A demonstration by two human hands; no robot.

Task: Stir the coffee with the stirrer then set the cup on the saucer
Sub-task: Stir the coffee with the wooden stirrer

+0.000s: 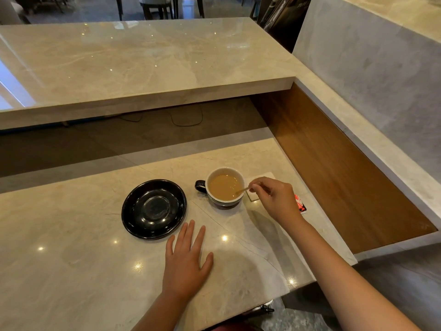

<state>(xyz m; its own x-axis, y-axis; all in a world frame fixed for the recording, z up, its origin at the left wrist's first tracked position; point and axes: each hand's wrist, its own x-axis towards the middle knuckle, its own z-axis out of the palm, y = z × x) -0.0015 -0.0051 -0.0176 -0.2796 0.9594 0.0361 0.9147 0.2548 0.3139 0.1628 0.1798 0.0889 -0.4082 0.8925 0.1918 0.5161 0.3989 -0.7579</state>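
Note:
A cup (224,187) with a white inside and a dark handle on its left stands on the marble counter, filled with light brown coffee. My right hand (274,199) pinches a thin wooden stirrer (242,191) whose tip dips into the coffee at the cup's right side. A glossy black saucer (154,209) lies to the left of the cup, apart from it. My left hand (185,261) rests flat on the counter just below the saucer, fingers spread, holding nothing.
A white napkin (260,177) lies behind the cup, under my right hand. A red and white packet (300,204) sits by my right wrist. A higher marble shelf (143,68) overhangs the back, and a wooden side panel (334,163) bounds the right.

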